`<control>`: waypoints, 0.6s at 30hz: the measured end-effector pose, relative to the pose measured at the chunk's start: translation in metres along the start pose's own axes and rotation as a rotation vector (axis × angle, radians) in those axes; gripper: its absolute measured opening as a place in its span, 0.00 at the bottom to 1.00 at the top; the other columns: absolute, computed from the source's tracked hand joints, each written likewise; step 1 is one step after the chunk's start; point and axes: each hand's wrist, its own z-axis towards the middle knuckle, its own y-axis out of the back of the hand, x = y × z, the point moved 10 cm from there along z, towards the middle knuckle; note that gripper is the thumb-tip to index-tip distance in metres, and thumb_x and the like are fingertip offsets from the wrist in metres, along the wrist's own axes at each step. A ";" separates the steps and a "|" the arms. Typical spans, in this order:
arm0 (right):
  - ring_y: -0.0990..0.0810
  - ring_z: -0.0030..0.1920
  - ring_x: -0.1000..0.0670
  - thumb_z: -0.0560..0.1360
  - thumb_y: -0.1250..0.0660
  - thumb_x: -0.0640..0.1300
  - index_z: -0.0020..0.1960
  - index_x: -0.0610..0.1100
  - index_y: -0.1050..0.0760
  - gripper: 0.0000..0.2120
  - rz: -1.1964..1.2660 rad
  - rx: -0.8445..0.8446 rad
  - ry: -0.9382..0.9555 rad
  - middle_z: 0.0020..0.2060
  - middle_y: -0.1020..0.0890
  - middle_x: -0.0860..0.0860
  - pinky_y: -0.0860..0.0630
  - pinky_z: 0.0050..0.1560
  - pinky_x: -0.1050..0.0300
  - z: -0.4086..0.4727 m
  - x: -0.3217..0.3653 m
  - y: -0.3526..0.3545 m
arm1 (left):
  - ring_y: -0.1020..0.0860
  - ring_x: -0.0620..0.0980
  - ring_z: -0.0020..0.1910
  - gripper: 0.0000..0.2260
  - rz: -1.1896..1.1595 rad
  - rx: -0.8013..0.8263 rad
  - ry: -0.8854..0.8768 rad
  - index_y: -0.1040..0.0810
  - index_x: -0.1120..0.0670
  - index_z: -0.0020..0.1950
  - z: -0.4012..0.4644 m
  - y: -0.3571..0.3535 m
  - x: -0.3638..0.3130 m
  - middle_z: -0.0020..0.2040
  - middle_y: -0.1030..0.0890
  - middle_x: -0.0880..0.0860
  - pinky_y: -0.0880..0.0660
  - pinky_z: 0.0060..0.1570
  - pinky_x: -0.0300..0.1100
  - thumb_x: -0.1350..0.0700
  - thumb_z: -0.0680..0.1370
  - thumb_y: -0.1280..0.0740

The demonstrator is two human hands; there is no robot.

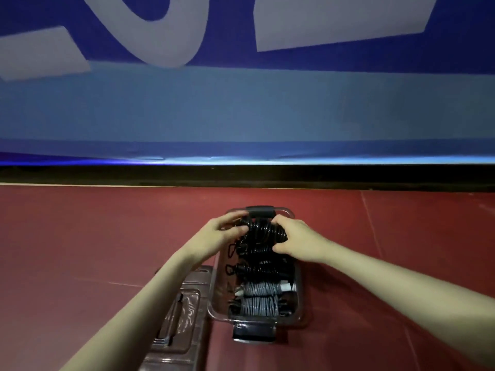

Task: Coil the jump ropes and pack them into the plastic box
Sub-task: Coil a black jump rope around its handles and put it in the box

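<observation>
Holding a glossy black coiled jump rope (263, 232) between both hands, we have it just above the far end of the clear rectangular plastic box (299, 290), which stands on the dark red floor (80, 236). Our left hand (223, 230) grips the coil's left end with its fingers curled round it, and our right hand (296, 241) grips the right end, thumb underneath and fingers wrapped over the top.

Inside the box we see more black coiled ropes (254, 266) lying under the held one, and two grey coiled ropes (258, 298) lying side by side at the near end. A black latch (261, 211) sits at the far rim of the box, and another black latch (253, 332) hangs open at the near rim. The transparent box lid (182, 311) lies flat on the floor just left of the box, partly under our left forearm. Beyond the floor runs a blue wall (241, 108) with large pale lettering.
</observation>
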 end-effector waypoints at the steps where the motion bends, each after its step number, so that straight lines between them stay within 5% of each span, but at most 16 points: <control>1: 0.22 0.46 0.50 0.74 0.31 0.39 0.67 0.44 0.32 0.23 -0.023 0.038 -0.017 0.52 0.24 0.50 0.29 0.41 0.61 0.002 -0.006 -0.015 | 0.22 0.43 0.59 0.19 0.117 0.011 -0.007 0.25 0.44 0.67 -0.001 -0.003 0.014 0.61 0.20 0.46 0.26 0.61 0.39 0.55 0.77 0.30; 4: 0.29 0.63 0.47 0.76 0.32 0.43 0.72 0.44 0.38 0.27 -0.195 0.194 -0.013 0.63 0.27 0.48 0.37 0.63 0.55 -0.007 -0.025 -0.055 | 0.25 0.45 0.58 0.21 0.512 -0.005 -0.047 0.28 0.45 0.69 -0.004 -0.014 0.042 0.60 0.20 0.47 0.29 0.63 0.44 0.52 0.76 0.30; 9: 0.34 0.64 0.47 0.77 0.32 0.50 0.71 0.45 0.37 0.27 -0.389 0.344 0.073 0.59 0.27 0.53 0.43 0.63 0.58 -0.024 -0.043 -0.093 | 0.30 0.53 0.63 0.23 1.367 0.132 -0.098 0.32 0.51 0.68 -0.008 -0.054 0.085 0.56 0.20 0.53 0.43 0.60 0.49 0.41 0.77 0.36; 13: 0.28 0.60 0.50 0.77 0.36 0.45 0.68 0.46 0.29 0.20 -0.668 0.362 0.238 0.57 0.26 0.51 0.52 0.72 0.52 -0.028 -0.043 -0.108 | 0.29 0.55 0.63 0.15 1.494 0.156 -0.094 0.28 0.56 0.62 -0.006 -0.069 0.098 0.54 0.18 0.55 0.47 0.62 0.51 0.52 0.78 0.37; 18: 0.27 0.52 0.50 0.76 0.40 0.39 0.53 0.43 0.23 0.09 -0.699 0.267 0.249 0.48 0.20 0.50 0.51 0.67 0.57 -0.026 -0.040 -0.106 | 0.21 0.54 0.54 0.16 1.582 0.161 -0.030 0.30 0.58 0.65 0.002 -0.076 0.113 0.52 0.18 0.51 0.51 0.71 0.52 0.57 0.78 0.39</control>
